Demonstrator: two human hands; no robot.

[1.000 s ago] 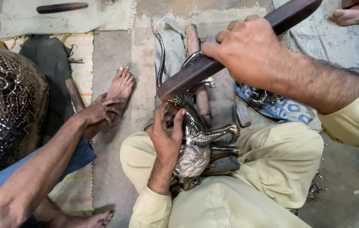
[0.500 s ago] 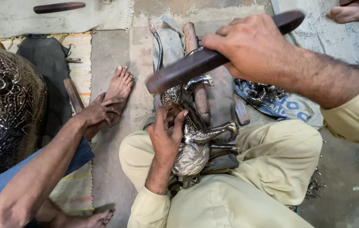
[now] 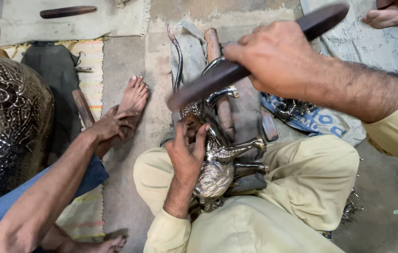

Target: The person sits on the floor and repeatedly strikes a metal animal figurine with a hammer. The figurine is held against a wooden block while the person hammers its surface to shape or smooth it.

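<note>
Head view: right hand (image 3: 278, 58), upper centre, grip clamped on a dark wooden mallet (image 3: 227, 75). Left hand (image 3: 187, 152), fingers curled, steadies a silver metal animal figure (image 3: 222, 157) on the lap, centre frame. Concrete floor (image 3: 124, 61); engraved vessel (image 3: 7, 126) at left.

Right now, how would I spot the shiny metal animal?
Find the lap in pale yellow trousers. The animal lies between the knees, under the left hand. It is silver with thin legs sticking out, unlike the dark stick raised above it.
</note>
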